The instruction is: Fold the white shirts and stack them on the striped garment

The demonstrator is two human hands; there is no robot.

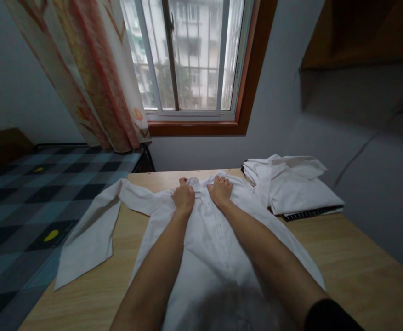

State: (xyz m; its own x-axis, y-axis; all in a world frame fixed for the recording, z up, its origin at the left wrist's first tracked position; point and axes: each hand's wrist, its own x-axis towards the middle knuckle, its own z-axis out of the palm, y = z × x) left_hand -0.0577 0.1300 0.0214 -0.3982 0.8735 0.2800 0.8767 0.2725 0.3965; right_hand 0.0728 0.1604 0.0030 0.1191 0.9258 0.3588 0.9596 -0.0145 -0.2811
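Observation:
A white long-sleeved button-up shirt (206,239) lies front up on the wooden table, its collar at the far end. My left hand (184,196) is closed on the cloth just left of the collar. To the right of the collar, my right hand (221,189) has its fingers curled over the fabric, gripping it. A short thin dark line shows beside each hand at the neckline; I cannot make out what it is. The shirt's left-side sleeve (91,230) stretches out and bends down over the table edge. My forearms cover part of the shirt front.
At the back right of the table (370,257) sits a pile of white garments (297,184), with a black striped item (311,213) under it. A bed with a checked cover (11,207) adjoins the left side. Behind are a curtain (101,73) and a window (194,55).

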